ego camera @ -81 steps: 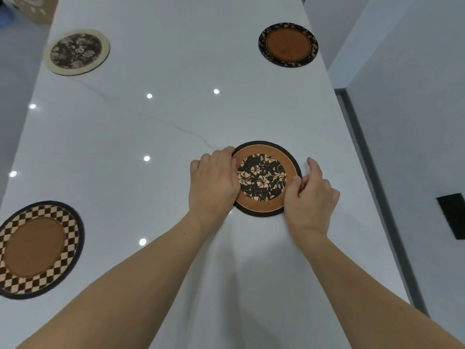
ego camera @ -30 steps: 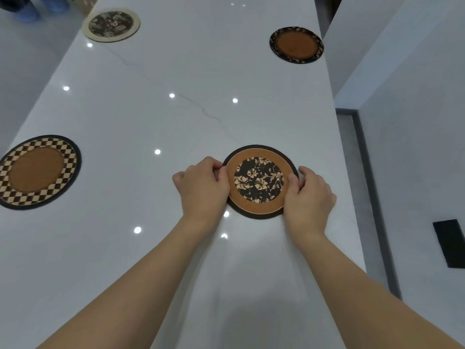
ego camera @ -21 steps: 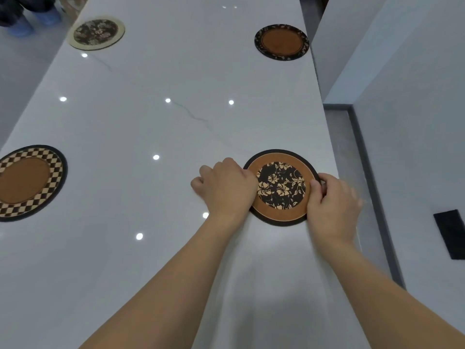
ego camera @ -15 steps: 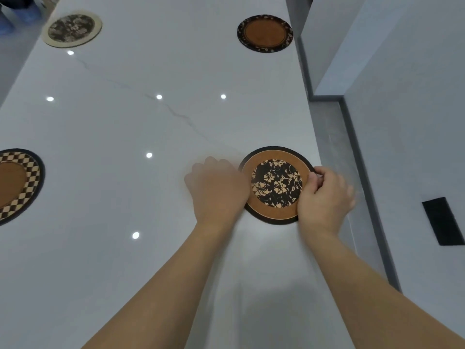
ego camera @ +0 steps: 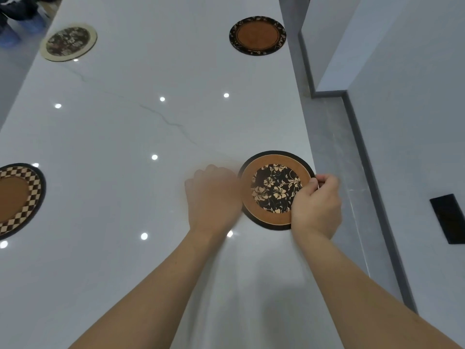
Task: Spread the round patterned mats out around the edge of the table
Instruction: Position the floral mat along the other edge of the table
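Observation:
The floral mat (ego camera: 275,188), with a black flowered centre, an orange ring and a black rim, lies flat near the right edge of the white table (ego camera: 125,137). My right hand (ego camera: 315,205) pinches its right rim, thumb on top. My left hand (ego camera: 214,197) is blurred, its fingers curled, right at the mat's left rim; whether it grips the mat is unclear. A checkered mat (ego camera: 15,200) lies at the left edge. At the far left lies a cream-rimmed mat (ego camera: 68,43), and at the far right a black-rimmed orange mat (ego camera: 257,36).
The table's right edge runs just past the floral mat, with a grey floor strip (ego camera: 334,152) and white walls beyond it. A black rectangle (ego camera: 448,217) sits low on the right. Someone's blue shoes (ego camera: 15,26) show at the top left.
The floral mat has slid to the right, up to the table's right edge, with both hands on it. My left hand is now blurred at the mat's left rim.

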Available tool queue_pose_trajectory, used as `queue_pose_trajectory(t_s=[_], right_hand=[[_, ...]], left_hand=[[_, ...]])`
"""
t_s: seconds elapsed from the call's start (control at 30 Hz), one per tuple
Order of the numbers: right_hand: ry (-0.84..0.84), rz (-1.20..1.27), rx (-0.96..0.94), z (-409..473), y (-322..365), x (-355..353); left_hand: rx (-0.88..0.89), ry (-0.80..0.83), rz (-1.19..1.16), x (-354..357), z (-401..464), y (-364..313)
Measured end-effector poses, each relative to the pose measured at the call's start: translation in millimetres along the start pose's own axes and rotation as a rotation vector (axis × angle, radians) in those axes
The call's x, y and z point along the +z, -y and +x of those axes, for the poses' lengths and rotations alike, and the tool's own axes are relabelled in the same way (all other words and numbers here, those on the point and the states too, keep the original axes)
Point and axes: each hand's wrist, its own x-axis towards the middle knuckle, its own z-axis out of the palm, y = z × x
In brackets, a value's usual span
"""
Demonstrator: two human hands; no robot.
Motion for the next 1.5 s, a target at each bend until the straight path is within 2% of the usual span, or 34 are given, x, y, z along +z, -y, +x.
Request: queue_pose_trajectory(t_s=[1.1, 1.5], right_hand=[[-0.008, 0.099, 0.035, 0.7, -5.8, -1.3], [0.012, 0.01, -0.004, 1.7, -6.5, 1.3]], left_hand=[[-0.006, -0.015, -0.044, -0.7, -0.1, -0.6], [0.037, -0.048, -0.001, 0.5, -1.2, 1.0]])
